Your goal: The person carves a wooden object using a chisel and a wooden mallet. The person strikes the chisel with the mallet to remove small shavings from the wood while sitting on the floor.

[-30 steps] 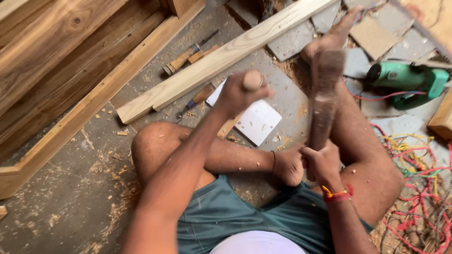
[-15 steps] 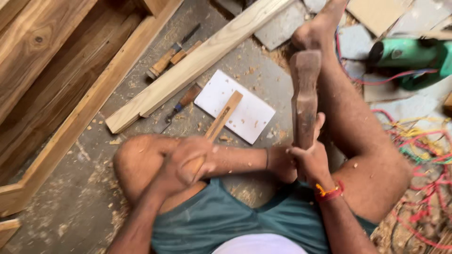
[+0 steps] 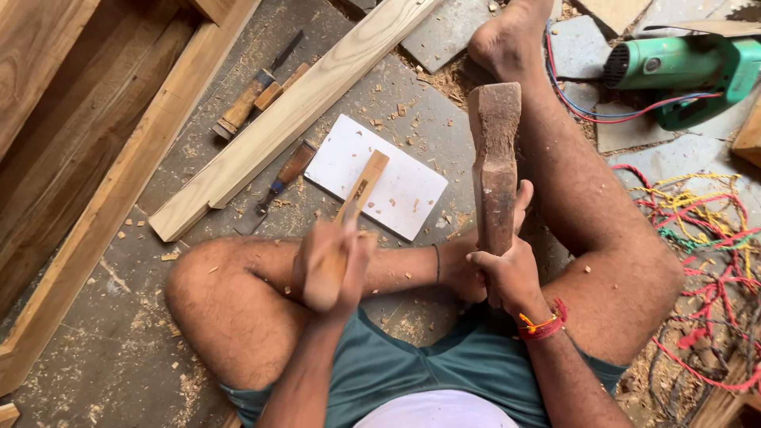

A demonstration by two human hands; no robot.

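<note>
The left hand (image 3: 331, 265) has swung down, its grip tight on a small wooden-handled tool (image 3: 361, 189). The right hand (image 3: 507, 273) stays clamped on the upright reddish-brown wood block (image 3: 495, 162), so the chopping goes on.

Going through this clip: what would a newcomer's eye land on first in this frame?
Probably the thick reddish wood block held upright at centre by the right hand, between the person's bare legs. Just left of it, the left hand grips a wooden tool over a white board. A green power tool lies top right, above tangled coloured wires.
</note>
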